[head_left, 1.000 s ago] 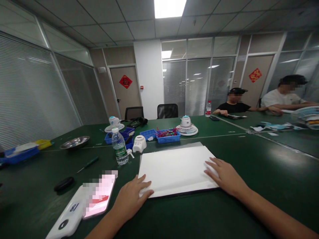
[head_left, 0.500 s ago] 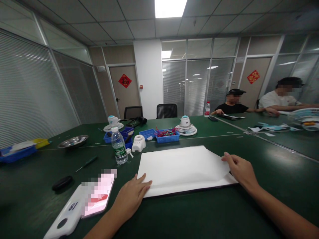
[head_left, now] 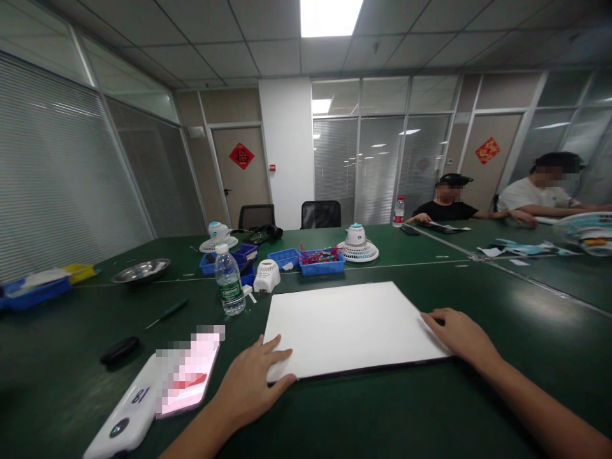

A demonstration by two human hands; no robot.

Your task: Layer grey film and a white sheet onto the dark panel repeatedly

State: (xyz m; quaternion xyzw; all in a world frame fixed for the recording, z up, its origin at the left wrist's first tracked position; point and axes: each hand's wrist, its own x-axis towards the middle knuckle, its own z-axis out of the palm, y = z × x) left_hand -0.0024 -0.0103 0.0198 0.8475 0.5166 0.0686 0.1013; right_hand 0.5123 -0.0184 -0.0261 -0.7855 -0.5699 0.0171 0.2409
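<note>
A white sheet of paper [head_left: 344,328] lies flat on the dark green table, with a thin dark edge showing beneath its near side. My left hand [head_left: 255,376] rests at the sheet's near left corner, fingers spread and the fingertips on the paper. At the right edge, my right hand [head_left: 459,335] lies with its fingers stretched along the border; its lower fingers are partly hidden. Left of the paper stands a clear water bottle [head_left: 229,284]. A phone with a lit pink screen [head_left: 191,376] and a white device marked 18 [head_left: 129,408] lie beside my left forearm.
A screwdriver [head_left: 167,312], a black oval object [head_left: 120,351] and a metal dish [head_left: 141,271] are on the left. Behind the paper are a white fan part [head_left: 266,275], a blue tray of coloured wires [head_left: 322,264] and a small fan [head_left: 357,245]. Two people sit at the far right.
My right hand has moved down and slightly inward at the right edge, and the raised right side of the paper now lies flat. My left thumb has spread outward along the near edge.
</note>
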